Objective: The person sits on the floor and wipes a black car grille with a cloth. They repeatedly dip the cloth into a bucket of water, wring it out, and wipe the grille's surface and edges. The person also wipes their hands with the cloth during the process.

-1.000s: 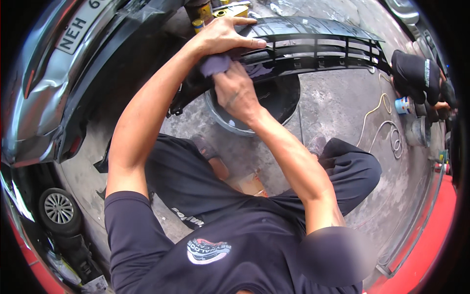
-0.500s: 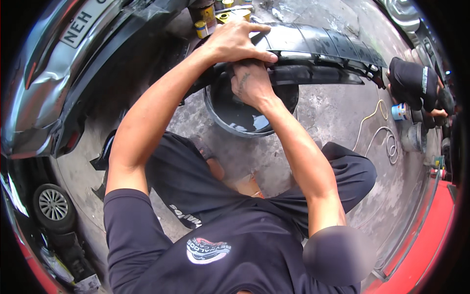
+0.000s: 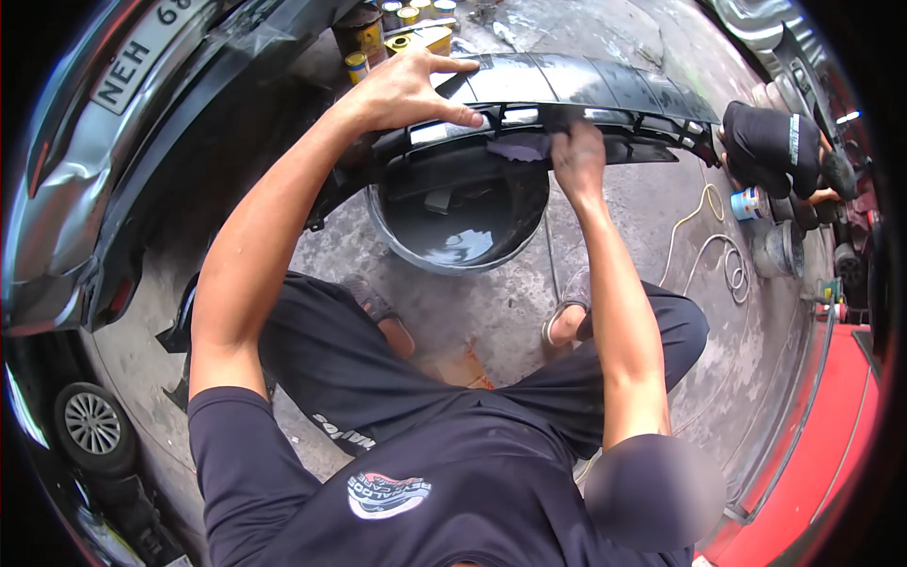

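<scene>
A long, curved black car bumper [image 3: 586, 80] lies across the far side of a round black tub [image 3: 383, 227] of dark water. My left hand [image 3: 416, 93] grips the bumper's left part, thumb on the near edge and fingers over the top. My right hand [image 3: 578, 159] is closed at the bumper's slotted near side, right of the tub's middle. From it a thin purplish-grey sheet [image 3: 520, 148], which looks like sandpaper, sticks out to the left. Its fingertips are partly hidden against the bumper. A small pale rectangular piece [image 3: 437, 200] shows in the tub.
A silver car's damaged end [image 3: 76, 180] stands at the left, above a wheel [image 3: 94, 419]. Paint cans [image 3: 359, 36] and a yellow tin [image 3: 420, 40] stand beyond the bumper. At right, a co-worker [image 3: 775, 151] crouches near a hose [image 3: 723, 265] and a red panel [image 3: 831, 416].
My right hand has moved right along the bumper, away from my left hand, and the purplish-grey sheet now shows. My left hand keeps its grip. The view has shifted slightly.
</scene>
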Demonstrator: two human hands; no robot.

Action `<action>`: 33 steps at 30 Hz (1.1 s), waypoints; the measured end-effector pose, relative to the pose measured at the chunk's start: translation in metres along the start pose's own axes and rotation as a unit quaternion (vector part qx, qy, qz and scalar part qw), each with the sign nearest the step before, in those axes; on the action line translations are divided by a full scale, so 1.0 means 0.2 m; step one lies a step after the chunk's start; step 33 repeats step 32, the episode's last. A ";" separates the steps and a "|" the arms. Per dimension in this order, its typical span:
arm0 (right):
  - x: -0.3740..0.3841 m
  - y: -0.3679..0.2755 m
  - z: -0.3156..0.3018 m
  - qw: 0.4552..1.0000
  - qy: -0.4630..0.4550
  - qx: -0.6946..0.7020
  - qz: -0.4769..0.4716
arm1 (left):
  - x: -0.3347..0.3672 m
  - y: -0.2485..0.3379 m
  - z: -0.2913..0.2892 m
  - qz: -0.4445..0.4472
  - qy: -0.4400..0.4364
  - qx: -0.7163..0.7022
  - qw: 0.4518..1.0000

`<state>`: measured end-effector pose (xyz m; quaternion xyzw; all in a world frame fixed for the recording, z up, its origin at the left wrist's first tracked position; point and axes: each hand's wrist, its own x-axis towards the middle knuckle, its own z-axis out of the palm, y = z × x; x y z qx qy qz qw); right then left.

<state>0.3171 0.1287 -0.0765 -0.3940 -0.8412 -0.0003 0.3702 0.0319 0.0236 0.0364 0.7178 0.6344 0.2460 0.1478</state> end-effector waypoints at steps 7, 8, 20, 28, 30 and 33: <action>0.02 -0.20 0.13 0.983 -0.107 -0.075 -0.131 | -0.08 0.00 -0.04 -0.009 0.003 -0.019 1.000; 0.04 -0.15 0.10 0.981 -0.083 -0.066 -0.165 | -0.09 0.01 -0.06 -0.011 0.000 -0.025 1.000; 0.04 0.45 -0.20 0.982 0.069 -0.086 0.153 | -0.16 -0.04 -0.15 0.002 -0.004 -0.013 1.000; 0.00 0.22 0.14 0.991 -0.046 -0.115 -0.048 | -0.18 -0.02 -0.18 -0.028 -0.022 -0.039 0.999; 0.05 0.31 0.04 0.977 -0.159 -0.136 -0.049 | -0.24 -0.02 -0.24 -0.041 -0.034 -0.042 0.998; 0.05 0.36 0.02 0.966 -0.126 -0.216 -0.069 | -0.26 0.01 -0.25 -0.036 -0.036 -0.029 0.998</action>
